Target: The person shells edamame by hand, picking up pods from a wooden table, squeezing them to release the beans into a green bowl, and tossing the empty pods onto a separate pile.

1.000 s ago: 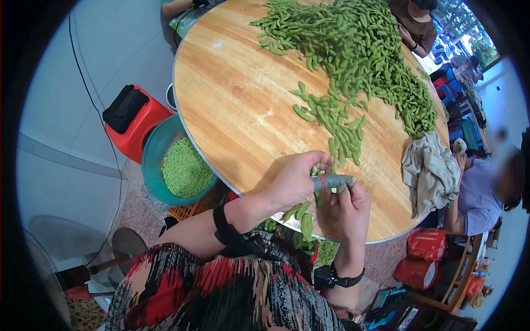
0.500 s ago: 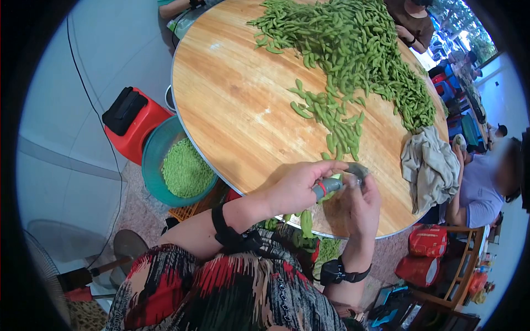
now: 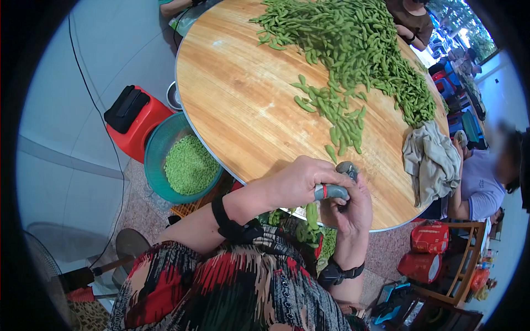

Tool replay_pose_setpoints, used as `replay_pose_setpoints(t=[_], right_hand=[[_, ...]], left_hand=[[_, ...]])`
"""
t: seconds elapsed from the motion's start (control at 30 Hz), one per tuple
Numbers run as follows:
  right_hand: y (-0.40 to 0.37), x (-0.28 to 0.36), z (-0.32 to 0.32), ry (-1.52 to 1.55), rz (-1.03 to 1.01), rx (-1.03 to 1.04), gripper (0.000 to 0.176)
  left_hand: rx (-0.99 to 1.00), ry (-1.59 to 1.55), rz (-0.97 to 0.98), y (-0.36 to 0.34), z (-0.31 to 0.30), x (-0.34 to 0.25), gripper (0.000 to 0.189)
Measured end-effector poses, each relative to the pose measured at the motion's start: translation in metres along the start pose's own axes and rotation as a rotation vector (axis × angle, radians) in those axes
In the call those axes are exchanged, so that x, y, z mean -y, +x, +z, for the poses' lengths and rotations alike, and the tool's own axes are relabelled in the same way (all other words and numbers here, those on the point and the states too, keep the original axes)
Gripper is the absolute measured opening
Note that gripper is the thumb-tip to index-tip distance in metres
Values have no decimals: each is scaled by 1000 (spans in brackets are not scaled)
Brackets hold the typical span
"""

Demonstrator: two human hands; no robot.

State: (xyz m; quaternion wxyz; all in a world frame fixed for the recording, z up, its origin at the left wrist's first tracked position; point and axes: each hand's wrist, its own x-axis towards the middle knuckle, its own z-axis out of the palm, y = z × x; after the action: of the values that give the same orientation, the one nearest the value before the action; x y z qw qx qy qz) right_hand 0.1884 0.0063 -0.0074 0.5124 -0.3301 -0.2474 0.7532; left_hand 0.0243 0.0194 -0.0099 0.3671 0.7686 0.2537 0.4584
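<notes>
My left hand (image 3: 301, 183) and my right hand (image 3: 356, 207) meet over the near edge of the round wooden table (image 3: 237, 94). Grey covers wrap some fingertips of both hands, with a red band on one of my left fingers. The fingers are closed together; whatever lies between them is hidden. Just beyond my hands, a loose strip of green pods (image 3: 345, 129) leads to a large pile of pods (image 3: 353, 49). A few pods (image 3: 312, 216) hang below my hands at the table's edge.
A teal basin (image 3: 157, 179) of shelled beans (image 3: 190, 165) stands left of the table, beside a red container (image 3: 138, 129). A crumpled cloth (image 3: 430, 160) lies at the table's right edge. One person (image 3: 480, 176) sits at the right, another (image 3: 417, 25) beyond the pile.
My hands have come closer together and the fingers now overlap. The light green pod glimpsed between them is no longer visible. The view has shifted slightly.
</notes>
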Motion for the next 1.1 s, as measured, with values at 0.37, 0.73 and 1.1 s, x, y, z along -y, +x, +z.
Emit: replay_pose_setpoints(t=[0.37,0.73,1.1], right_hand=[[-1,2,12,-199,-295,27,16],[-20,19,10,-1362,-277,59,15],[-10,-2,19,-1270,-573,-134,13]], left_hand=[[-67,-1485,-552,-8,13,5,9],[-325,-792,-784,-19,-43,9,12],[-212,-1191,-727,-13,-1,2,24]])
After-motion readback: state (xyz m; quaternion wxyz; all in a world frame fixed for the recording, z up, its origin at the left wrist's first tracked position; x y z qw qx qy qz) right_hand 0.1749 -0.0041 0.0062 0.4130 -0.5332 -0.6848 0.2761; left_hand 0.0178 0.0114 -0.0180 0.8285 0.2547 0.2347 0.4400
